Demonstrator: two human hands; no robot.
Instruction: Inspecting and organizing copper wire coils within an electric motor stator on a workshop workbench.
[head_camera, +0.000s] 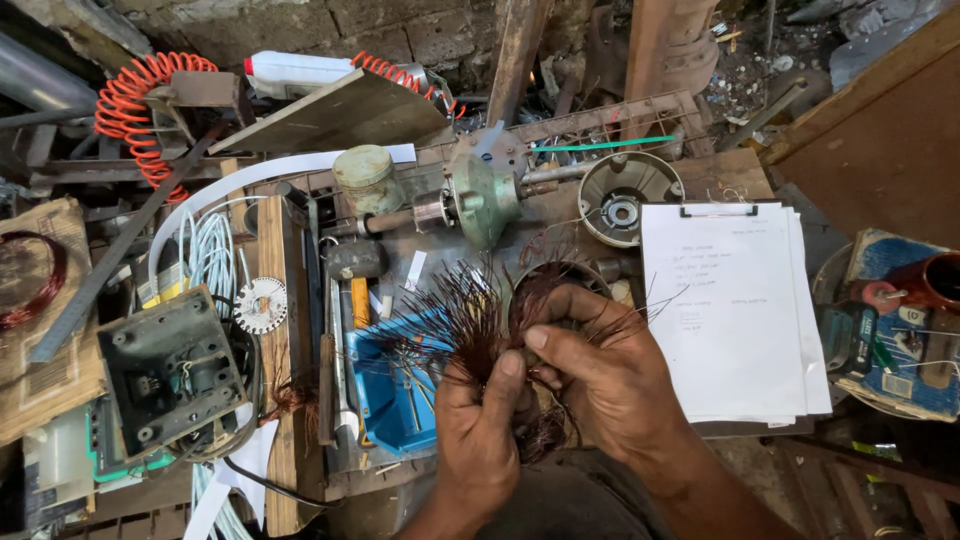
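The cluttered surface (560, 215) carries everything, and the two hands meet low at its near edge; right of the grip lies a clipboard (730, 310) stacked with white paper; beyond the grip, further from the person, sits a grey-green motor housing (485, 190) on a shaft, with a round metal end cover (625, 195) to its right; left of the grip a blue plastic tray (395, 390) lies just beside the wrist, and further left a dark grey box (170, 365) rests tilted among white cables; a coiled orange hose (135, 105) is far off to the upper left; the left hand (480, 435) is clenched around a bundle of copper wire strands (465, 320), which fan out up and left from the fist; the right hand (610, 375) has its fingers curled and its thumb pressed on the same strands, just in front of a round dark winding core (550, 290) partly hidden behind the fingers
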